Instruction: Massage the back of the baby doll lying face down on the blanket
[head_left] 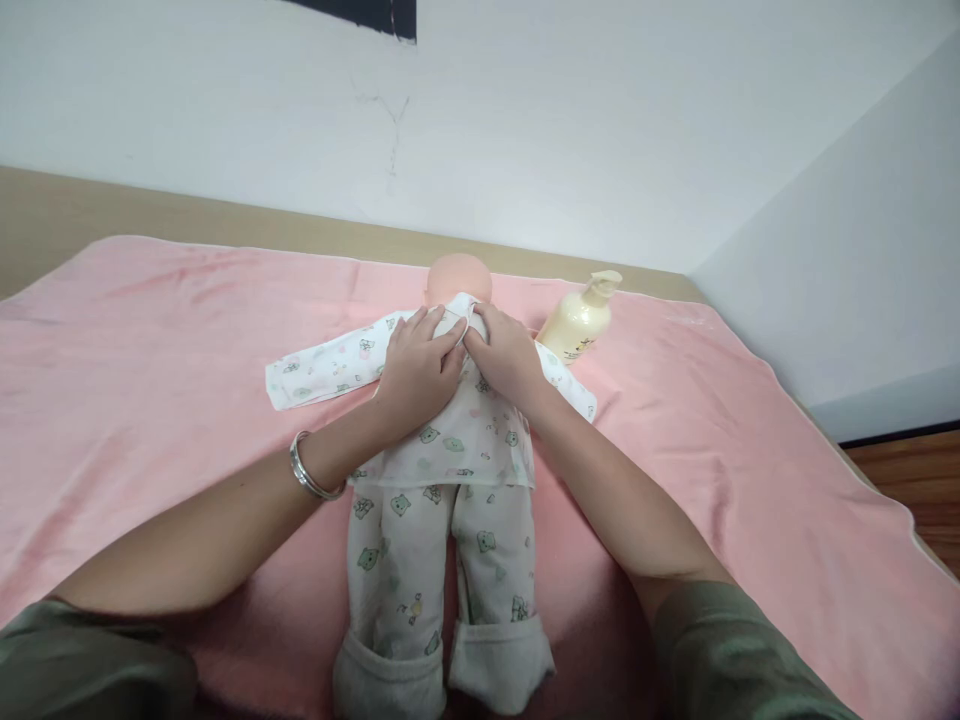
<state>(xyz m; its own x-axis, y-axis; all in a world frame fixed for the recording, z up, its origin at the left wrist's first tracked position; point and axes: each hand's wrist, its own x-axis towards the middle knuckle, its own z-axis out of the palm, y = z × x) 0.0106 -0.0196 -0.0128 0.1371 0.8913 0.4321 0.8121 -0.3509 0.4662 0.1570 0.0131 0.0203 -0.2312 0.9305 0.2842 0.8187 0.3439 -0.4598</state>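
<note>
A baby doll (459, 277) lies on the pink sheet, its head toward the wall. It wears a white baby shirt (450, 440) with a green animal print, and matching baby pants (412, 540) with rolled-up cuffs. My left hand (421, 365) rests across the upper shirt, thumb and forefinger at the edge of the neck opening, the other fingers laid on the cloth. Opposite it, my right hand (506, 355) pinches the shirt by the collar. The fingertips of both hands nearly meet there. Exactly what sits between them is partly hidden. Both sleeves stretch outward.
A cream pump bottle (577, 322) stands tilted in view beside the right sleeve. The pink sheet (187, 330) covers the bed surface, with a beige board (247, 215) along its far edge. A white wall (562, 130) rises behind; wooden floor (911, 480) shows at right.
</note>
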